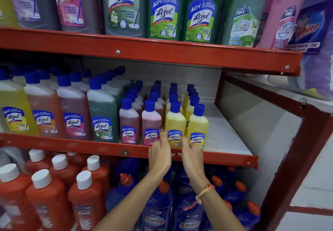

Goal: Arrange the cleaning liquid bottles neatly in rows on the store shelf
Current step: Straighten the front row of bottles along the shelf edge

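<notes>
Small blue-capped Lizol bottles stand in four rows running front to back on the middle shelf (pixel 72 145). The two left rows are a dark pink row (pixel 128 121) and a pink row (pixel 151 121). To their right are two yellow rows, fronted by one yellow bottle (pixel 175 121) and another yellow bottle (pixel 198 124). My left hand (pixel 159 157) presses its raised thumb against the left side of the first yellow front bottle. My right hand (pixel 191 157) curls its fingers on that bottle's lower right side, between the two yellow bottles. The bottle stands upright on the shelf.
Larger Lizol bottles (pixel 101 115) fill the left of the middle shelf. A bare white shelf surface (pixel 225 128) lies right of the yellow rows, bounded by the red frame (pixel 306 140). Big bottles (pixel 164 11) stand above; orange bottles (pixel 45 198) and blue Bactin bottles (pixel 155 218) stand below.
</notes>
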`<state>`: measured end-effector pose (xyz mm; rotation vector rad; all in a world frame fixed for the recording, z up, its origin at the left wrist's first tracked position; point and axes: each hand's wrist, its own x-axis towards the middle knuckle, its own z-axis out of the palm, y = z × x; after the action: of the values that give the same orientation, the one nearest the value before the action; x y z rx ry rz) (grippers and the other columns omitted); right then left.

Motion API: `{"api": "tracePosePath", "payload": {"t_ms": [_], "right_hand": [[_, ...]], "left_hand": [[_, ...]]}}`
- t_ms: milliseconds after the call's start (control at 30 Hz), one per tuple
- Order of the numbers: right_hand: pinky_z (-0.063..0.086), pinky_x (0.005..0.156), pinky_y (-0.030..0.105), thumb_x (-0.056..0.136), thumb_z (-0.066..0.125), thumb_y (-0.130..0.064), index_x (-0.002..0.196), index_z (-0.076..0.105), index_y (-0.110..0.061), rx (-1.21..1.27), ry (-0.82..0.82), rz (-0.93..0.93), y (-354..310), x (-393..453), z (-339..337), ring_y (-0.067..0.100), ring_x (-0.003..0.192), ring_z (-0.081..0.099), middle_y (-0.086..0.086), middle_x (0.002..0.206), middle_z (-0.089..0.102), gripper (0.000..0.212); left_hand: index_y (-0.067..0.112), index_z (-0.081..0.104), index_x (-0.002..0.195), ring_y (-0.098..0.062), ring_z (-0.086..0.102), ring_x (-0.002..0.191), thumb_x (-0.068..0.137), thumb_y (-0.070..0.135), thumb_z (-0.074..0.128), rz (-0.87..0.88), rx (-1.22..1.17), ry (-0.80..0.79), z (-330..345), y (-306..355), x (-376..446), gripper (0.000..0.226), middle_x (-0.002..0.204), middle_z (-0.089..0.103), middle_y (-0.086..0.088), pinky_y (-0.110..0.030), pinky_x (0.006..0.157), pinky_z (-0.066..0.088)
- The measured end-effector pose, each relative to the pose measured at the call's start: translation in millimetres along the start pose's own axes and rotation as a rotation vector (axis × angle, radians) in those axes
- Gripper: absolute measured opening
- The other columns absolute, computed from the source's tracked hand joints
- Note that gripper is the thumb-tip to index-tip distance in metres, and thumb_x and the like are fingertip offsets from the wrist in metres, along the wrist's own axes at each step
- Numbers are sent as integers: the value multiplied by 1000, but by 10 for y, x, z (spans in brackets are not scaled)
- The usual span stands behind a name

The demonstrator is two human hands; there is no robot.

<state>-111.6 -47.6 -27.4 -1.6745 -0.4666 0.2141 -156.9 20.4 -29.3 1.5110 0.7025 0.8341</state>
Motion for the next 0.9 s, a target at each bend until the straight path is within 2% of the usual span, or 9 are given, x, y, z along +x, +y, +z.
{"api": "tracePosePath", "payload": {"t_ms": [167, 333, 433, 500, 633, 733, 767, 833, 900], "right_hand": [[57, 83, 52, 95, 41, -39, 90, 70, -2, 20, 8, -14, 11, -25, -7, 31, 91, 68, 15, 90, 74, 47], [55, 84, 54, 95, 40, -43, 87, 68, -2, -32, 31, -61, 48, -28, -13, 31, 87, 68, 17, 88, 73, 50], [56, 81, 42, 89, 39, -49, 92, 72, -12, -22, 132, -107, 70, -93, 77, 21, 75, 66, 5, 79, 73, 49], [49, 74, 32, 87, 43, -45, 99, 69, -24, 22, 239, -142, 41, -219, 195, 10, 68, 57, -5, 77, 67, 36], [51, 65, 18, 93, 51, -19, 103, 72, -26, 86, 220, -170, -63, -422, 570, -3, 60, 58, -19, 71, 67, 24], [55, 93, 40, 91, 54, -22, 113, 72, -22, 82, 105, -116, -125, -462, 932, 6, 92, 67, -25, 85, 68, 28], [53, 98, 41, 91, 53, -22, 119, 69, -21, 83, 71, -100, -149, -474, 1019, 8, 100, 67, -21, 95, 70, 32], [48, 101, 29, 94, 50, -21, 131, 60, -18, 64, 10, -82, -207, -513, 1157, 5, 109, 60, -7, 121, 68, 39], [42, 90, 14, 96, 48, -22, 137, 54, -15, 29, -17, -69, -242, -527, 1223, 0, 106, 54, -3, 133, 61, 42]], "left_hand": [[38, 56, 70, -10, 67, 82, 94, 51, 24, -1, -44, -32, -41, 55, -25, 42, 81, 69, 7, -35, 80, 58], [40, 56, 70, -6, 63, 83, 94, 49, 24, 27, -28, -60, -86, 60, -59, 41, 77, 64, 14, -42, 87, 56], [38, 63, 80, 0, 61, 80, 96, 43, 28, 63, -42, -44, -240, 16, -78, 39, 82, 67, 15, -44, 89, 55], [28, 68, 99, 1, 61, 82, 96, 36, 31, 93, -65, 21, -427, -52, -67, 39, 99, 72, 4, -44, 88, 55], [29, 67, 92, -26, 66, 93, 95, 37, 32, 139, -4, 209, -918, -99, -21, 37, 84, 68, 5, -46, 91, 49], [10, 62, 112, -35, 56, 111, 97, 31, 29, 138, 88, 218, -1207, -68, 42, 42, 112, 67, -15, -40, 95, 40], [10, 60, 115, -34, 54, 115, 98, 31, 28, 132, 87, 188, -1263, -58, 60, 42, 118, 65, -17, -41, 98, 39], [10, 58, 117, -35, 52, 119, 98, 32, 27, 112, 68, 116, -1354, -73, 116, 43, 124, 62, -18, -43, 102, 38], [11, 58, 119, -34, 50, 123, 97, 34, 26, 83, 70, 68, -1390, -113, 185, 45, 129, 60, -16, -42, 105, 37]]}}
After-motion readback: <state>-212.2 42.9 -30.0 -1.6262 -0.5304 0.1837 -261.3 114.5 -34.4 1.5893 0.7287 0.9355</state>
